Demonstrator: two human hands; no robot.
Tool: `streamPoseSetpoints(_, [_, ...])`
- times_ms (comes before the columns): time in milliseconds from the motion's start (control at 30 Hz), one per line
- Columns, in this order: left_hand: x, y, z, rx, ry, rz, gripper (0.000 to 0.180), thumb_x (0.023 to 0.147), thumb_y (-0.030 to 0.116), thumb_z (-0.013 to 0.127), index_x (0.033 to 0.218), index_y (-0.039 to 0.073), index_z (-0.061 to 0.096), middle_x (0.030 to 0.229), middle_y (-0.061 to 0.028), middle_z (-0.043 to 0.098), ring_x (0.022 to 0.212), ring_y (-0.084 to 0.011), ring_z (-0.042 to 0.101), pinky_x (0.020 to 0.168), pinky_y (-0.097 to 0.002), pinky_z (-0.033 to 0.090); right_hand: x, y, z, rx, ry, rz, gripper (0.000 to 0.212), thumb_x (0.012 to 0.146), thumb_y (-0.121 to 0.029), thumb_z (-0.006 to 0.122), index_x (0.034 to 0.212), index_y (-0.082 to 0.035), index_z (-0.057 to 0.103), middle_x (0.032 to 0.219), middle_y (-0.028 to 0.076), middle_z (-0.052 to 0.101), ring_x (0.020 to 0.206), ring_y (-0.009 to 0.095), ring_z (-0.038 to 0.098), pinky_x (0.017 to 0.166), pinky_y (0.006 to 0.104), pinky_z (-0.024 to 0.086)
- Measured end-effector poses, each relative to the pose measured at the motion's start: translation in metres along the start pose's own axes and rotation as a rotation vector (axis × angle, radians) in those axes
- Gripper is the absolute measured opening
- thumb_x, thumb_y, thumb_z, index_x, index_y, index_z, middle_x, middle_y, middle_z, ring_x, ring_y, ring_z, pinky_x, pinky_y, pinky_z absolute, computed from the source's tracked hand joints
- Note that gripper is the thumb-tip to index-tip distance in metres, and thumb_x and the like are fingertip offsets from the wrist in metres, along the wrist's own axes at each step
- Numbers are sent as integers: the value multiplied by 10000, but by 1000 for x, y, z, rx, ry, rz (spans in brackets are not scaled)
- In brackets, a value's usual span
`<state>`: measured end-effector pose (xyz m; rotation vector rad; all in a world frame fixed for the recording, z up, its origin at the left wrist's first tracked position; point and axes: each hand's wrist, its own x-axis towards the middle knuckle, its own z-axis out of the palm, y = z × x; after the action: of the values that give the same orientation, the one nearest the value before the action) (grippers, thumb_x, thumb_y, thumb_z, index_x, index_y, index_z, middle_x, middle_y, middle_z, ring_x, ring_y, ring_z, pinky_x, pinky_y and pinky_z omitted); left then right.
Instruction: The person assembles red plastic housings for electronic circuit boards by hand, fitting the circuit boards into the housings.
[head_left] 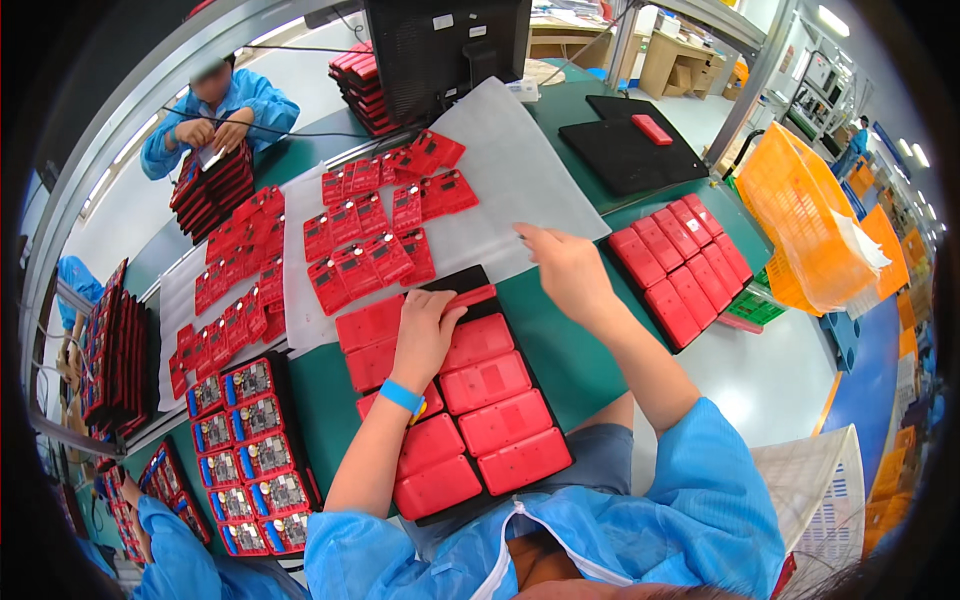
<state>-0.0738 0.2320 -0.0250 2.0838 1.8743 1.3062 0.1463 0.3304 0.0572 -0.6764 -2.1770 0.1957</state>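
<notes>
In front of me, a black tray [487,494] holds red plastic cases [485,381] in two columns, smooth backs up. At its far end my left hand [428,328], a blue band round the wrist, has its fingers curled against a red case [470,299] that shows a narrow side, as if tipped on edge. My right hand [568,268] is raised off the table to the right of the tray. Its fingers are bent in, thumb and index finger close together; anything between them is too small to tell. Beyond both hands, red panels [365,262] lie in rows on a white sheet [500,170].
Right of me lies another tray of red cases [680,262]. On the left, a tray holds circuit boards in red shells [262,451]. Stacked trays [212,190], a monitor [445,60], black trays [630,150] and an orange crate [800,215] stand around. Co-workers sit at far and lower left.
</notes>
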Motion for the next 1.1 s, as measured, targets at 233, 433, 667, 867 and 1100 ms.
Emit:
streamPoseSetpoints(233, [-5, 11, 0, -51, -15, 33, 303, 850, 119, 773, 1142, 43, 750, 1077, -150, 720, 1028, -332, 620, 904, -409, 522, -80, 86, 21, -178, -269, 235, 297, 909, -88, 620, 1192, -30, 689, 1096, 185, 684, 1071, 370, 636, 895, 450, 535])
streamPoseSetpoints(433, [-4, 12, -2, -70, -32, 11, 302, 844, 116, 773, 1135, 37, 750, 1078, -153, 717, 1011, -340, 621, 891, -411, 518, -67, 58, 40, -46, -115, -101, 428, 818, -177, 778, 1207, -40, 666, 1216, 153, 649, 1077, 363, 608, 926, 440, 525])
streamPoseSetpoints(667, [-2, 12, -5, -51, -49, 4, 307, 853, 110, 759, 1150, 33, 741, 1076, -154, 715, 1020, -343, 616, 888, -412, 517, -41, 31, 55, 144, -153, -178, 448, 786, -177, 805, 1194, -40, 681, 1150, 136, 675, 1050, 328, 627, 873, 414, 556])
streamPoseSetpoints(867, [4, 14, -9, 15, -75, 18, 257, 888, 98, 717, 1141, 56, 738, 1075, -132, 719, 1035, -325, 597, 937, -423, 465, -66, 72, 30, -116, -155, 203, 338, 847, -282, 758, 1086, -46, 719, 1045, 110, 710, 1069, 324, 630, 871, 419, 544])
streamPoseSetpoints(1100, [15, 10, -2, 35, -126, -24, 232, 932, 100, 661, 1157, 87, 716, 1121, -90, 685, 1089, -304, 558, 941, -465, 408, -88, 110, 7, -280, -229, 92, 239, 863, -205, 726, 1001, -14, 684, 994, 103, 653, 986, 312, 612, 851, 406, 532])
